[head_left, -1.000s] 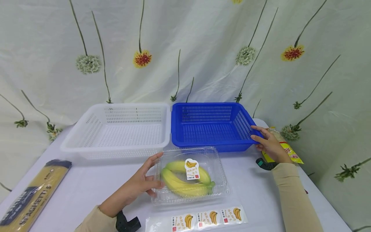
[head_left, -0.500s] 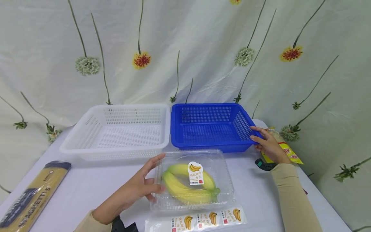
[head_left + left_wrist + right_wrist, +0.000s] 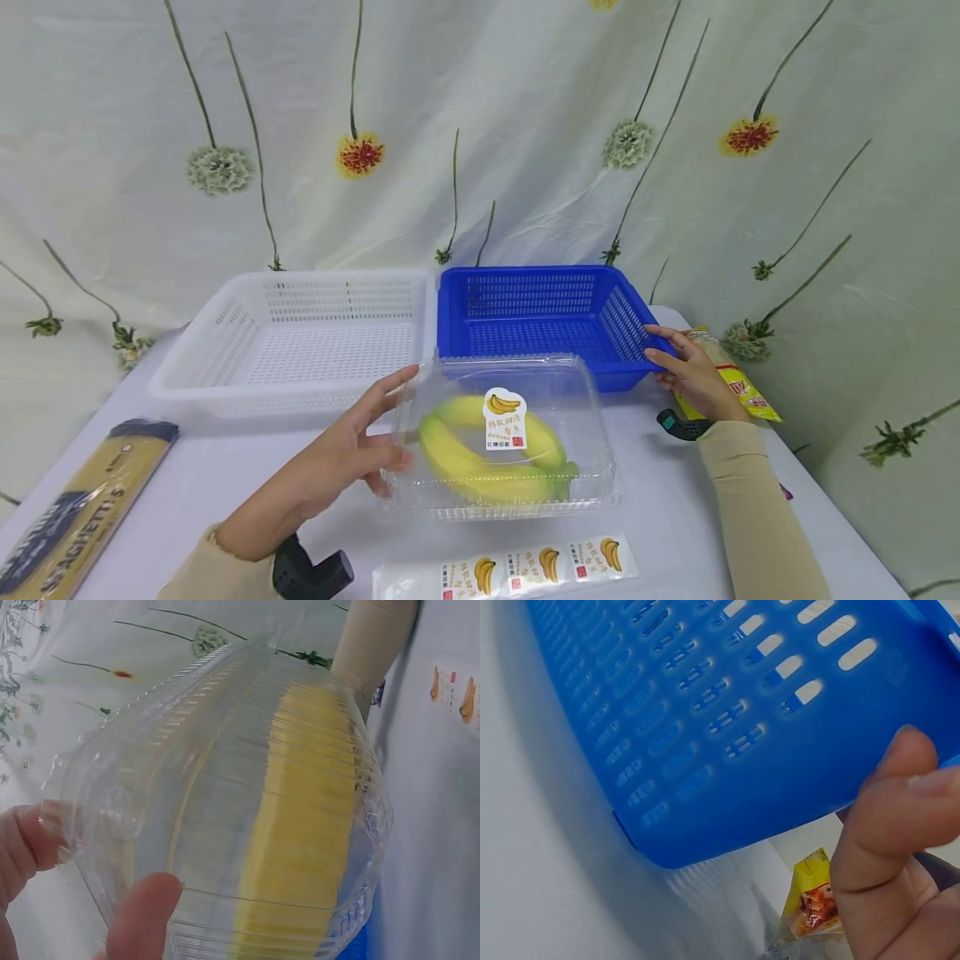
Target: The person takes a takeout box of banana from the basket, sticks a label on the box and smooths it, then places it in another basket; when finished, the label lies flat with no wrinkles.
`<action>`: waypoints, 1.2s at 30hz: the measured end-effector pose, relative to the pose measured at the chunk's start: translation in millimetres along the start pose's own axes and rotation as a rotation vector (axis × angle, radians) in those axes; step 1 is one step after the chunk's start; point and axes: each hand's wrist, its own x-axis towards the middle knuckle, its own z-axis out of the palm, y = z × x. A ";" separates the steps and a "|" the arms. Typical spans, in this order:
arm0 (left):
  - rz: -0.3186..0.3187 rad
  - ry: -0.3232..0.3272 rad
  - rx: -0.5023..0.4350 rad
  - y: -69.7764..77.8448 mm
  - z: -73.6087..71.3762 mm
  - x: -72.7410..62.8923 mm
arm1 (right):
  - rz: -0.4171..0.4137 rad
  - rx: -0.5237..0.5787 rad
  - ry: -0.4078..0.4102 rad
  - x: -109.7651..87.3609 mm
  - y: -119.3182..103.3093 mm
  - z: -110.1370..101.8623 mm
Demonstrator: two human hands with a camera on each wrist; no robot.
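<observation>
My left hand [image 3: 360, 446] grips the left side of a clear plastic clamshell box [image 3: 592, 471]; in the left wrist view its thumb presses the box wall. Inside lie yellow bananas [image 3: 448, 467] with green tips, and a white banana sticker [image 3: 506, 421] is on the lid. In the head view the box's far edge overlaps the front of a blue slotted basket [image 3: 532, 337]. At that basket's front right corner, my right hand [image 3: 697, 377] holds the rim. The right wrist view shows the thumb against the blue wall [image 3: 810, 757].
A white slotted basket [image 3: 191, 387] stands left of the blue one. A spaghetti pack [image 3: 93, 504] lies at the left, and a yellow bag [image 3: 750, 396] behind the right hand. A strip of banana stickers [image 3: 536, 571] lies near the front. A floral curtain [image 3: 480, 125] hangs behind.
The box of bananas first came slightly nearer, then rose and moved away toward the blue basket with my left hand. My right hand stays on the basket rim.
</observation>
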 end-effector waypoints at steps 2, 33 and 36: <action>-0.004 0.018 0.027 8.9 -1.8 6.0 | 0.002 -0.004 0.003 0.2 0.0 0.0; 0.010 0.200 -0.007 59.4 -13.5 106.6 | 0.000 0.006 0.020 0.4 0.8 1.8; -0.001 0.217 -0.025 56.3 -12.7 116.5 | 0.004 0.010 0.021 0.1 1.1 1.5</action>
